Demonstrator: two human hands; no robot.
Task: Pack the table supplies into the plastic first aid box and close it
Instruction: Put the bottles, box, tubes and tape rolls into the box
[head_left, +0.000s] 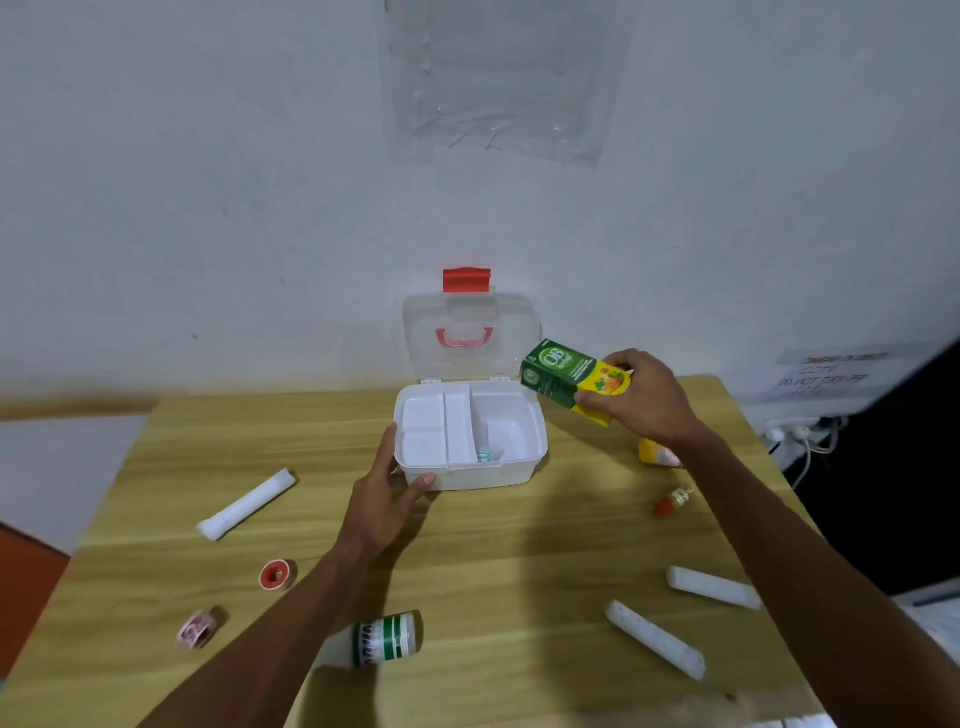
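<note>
Left forearm is covering one end of the green-labelled white bottle (388, 640), near centre of the desk (493, 561). Right forearm is hiding most of a yellow item (653, 451) right of the first aid box (478, 475), so it's not identifiable. Right hand (644, 397) is wrapping over the yellow end of the green carton (563, 371), masking the print there. Left hand (387, 499) is masking the box's near left corner. Teal thing (483, 455) lying in the box's right compartment is too small to identify. Wall notice (826, 374), far right, is blurring out and unreadable. Bottom edge is cutting off the desk's near side and a pale smeared object (691, 709).
</note>
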